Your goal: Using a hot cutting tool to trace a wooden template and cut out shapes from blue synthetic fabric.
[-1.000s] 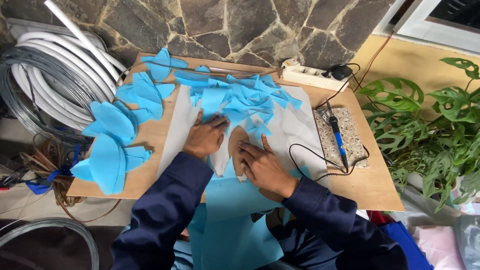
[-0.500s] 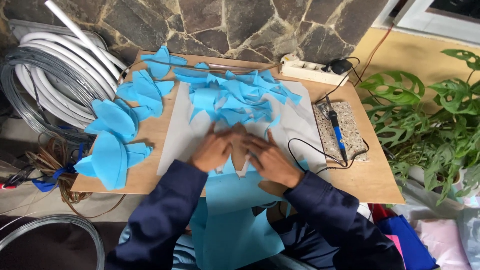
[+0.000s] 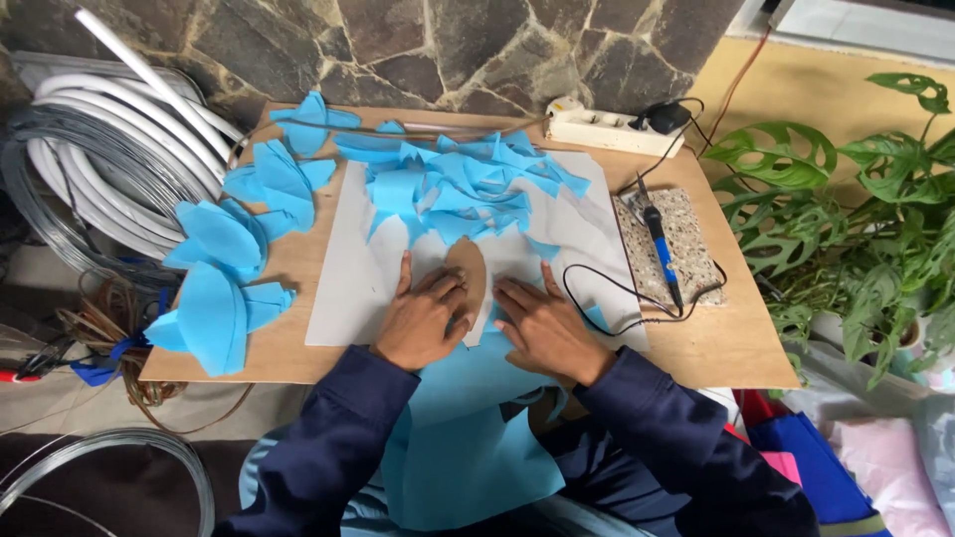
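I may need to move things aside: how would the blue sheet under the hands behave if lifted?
The blue sheet probably flops: it already drapes off the board onto the lap. It looks thin and light, so likely easy to crease, and may slide on the white paper.

The blue sheet (image 3: 468, 438) runs under both hands – its near end hidden behind the sleeves, over the lap.

left hand (image 3: 423, 320): flat, palm down | right hand (image 3: 542, 328): flat, fingers spread | forearms converge
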